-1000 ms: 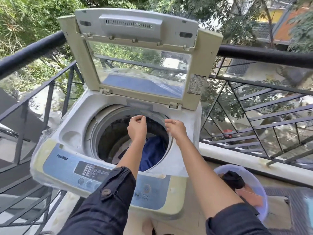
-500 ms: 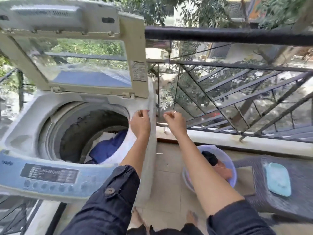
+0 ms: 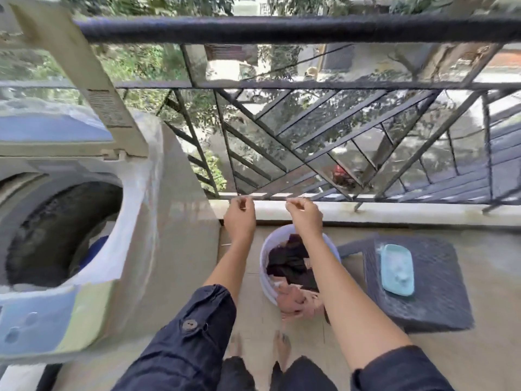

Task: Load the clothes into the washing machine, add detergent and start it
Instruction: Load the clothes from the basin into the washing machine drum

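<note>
Lying in a pale basin (image 3: pixel 263 277) on the tiled floor at lower centre of the frame, dark and pink clothes (image 3: pixel 290 263) sit just right of the washing machine (image 3: pixel 158 221), which fills the left side with its lid (image 3: pixel 70 66) raised. A blue garment (image 3: pixel 95 249) shows inside the drum (image 3: pixel 56 230). Above the basin, a person's left hand (image 3: pixel 239 218) and right hand (image 3: pixel 306 217) are held side by side, apart from each other, fingers curled in towards the thumbs with nothing visible in either grasp. At right, a turquoise dish (image 3: pixel 397 269) rests on a dark woven stool (image 3: pixel 437 306). A black metal railing (image 3: pixel 282 26) spans the top of the frame, trees beyond it.
</note>
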Available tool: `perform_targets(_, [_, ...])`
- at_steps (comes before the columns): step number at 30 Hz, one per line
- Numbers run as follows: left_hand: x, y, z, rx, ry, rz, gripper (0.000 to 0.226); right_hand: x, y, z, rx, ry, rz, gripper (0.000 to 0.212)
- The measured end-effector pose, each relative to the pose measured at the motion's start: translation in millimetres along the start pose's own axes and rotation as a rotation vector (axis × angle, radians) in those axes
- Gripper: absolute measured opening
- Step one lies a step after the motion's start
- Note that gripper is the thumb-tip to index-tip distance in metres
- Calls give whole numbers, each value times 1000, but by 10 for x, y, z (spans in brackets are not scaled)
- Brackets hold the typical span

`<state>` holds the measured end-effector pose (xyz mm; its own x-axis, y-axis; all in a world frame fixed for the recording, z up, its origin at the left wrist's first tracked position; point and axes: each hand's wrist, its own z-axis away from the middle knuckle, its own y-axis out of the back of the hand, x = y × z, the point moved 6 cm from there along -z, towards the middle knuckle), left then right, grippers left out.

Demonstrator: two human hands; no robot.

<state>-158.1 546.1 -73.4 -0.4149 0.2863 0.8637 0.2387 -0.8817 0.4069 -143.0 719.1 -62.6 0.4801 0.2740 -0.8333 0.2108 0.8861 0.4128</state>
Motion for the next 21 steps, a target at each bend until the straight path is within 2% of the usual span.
perform_targets(7, [-186,-786,35,-196,14,-153,41,777,308,-386,33,-156,-34,23])
perform_targets(11, [-708,-1247,-174,-259,63,-254,42,1464,205,-706,22,-249,12,23])
perform_targets(16, [-1691,-1999,-671,-242,107,-348,45,2485,-148,-1288,-6,-325,57,21])
perform_targets(18, [-2182,-2311,-856,-270,183,-356,42,2944,-329,-1556,-11,-327,73,21])
perform_targets(21, [-3035,-2720,-1194,-315,482,-413,40,3656,-652,-1923,-43,-359,111,20])
